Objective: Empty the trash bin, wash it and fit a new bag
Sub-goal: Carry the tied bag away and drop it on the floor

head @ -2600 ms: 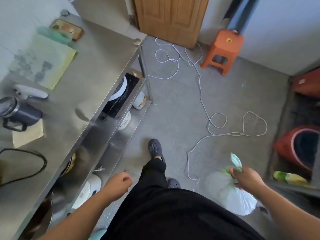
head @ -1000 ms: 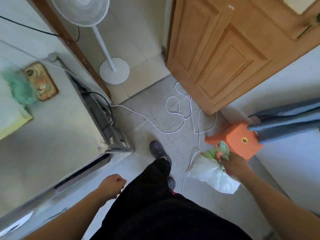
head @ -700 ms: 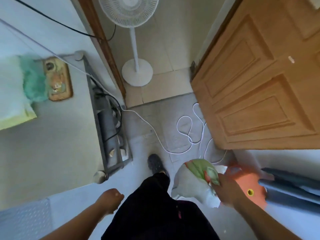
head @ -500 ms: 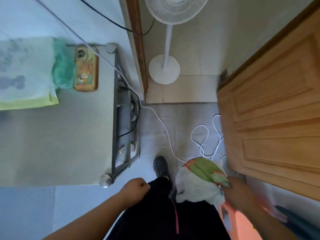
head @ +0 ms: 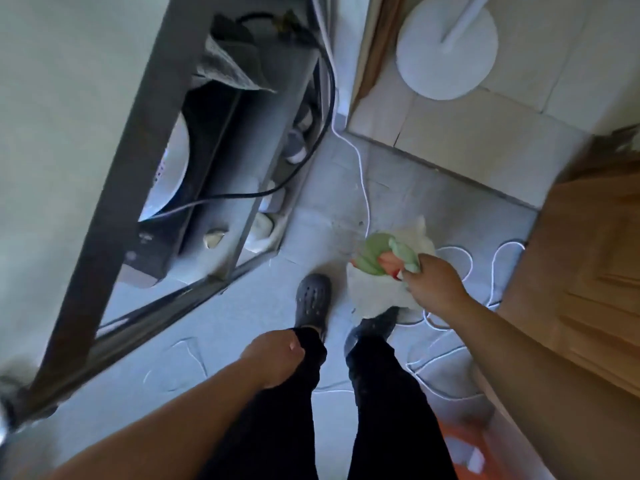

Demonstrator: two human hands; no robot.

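A full white trash bag [head: 372, 294] with green and orange rubbish showing at its top hangs in front of my right leg. My right hand [head: 434, 284] grips the gathered neck of the bag. My left hand [head: 275, 358] is curled into a loose fist beside my left thigh and holds nothing. The trash bin is out of view.
The end of a steel table [head: 114, 216] with shelves and black cables stands at the left. A white cord [head: 450, 337] loops over the grey floor by my feet. A wooden door [head: 588, 289] is at the right, a white fan base [head: 446, 46] beyond the doorway, an orange stool [head: 464, 448] bottom right.
I have walked from the middle of the room to the doorway, carrying the bag in my right hand. The view has tipped down toward my feet.
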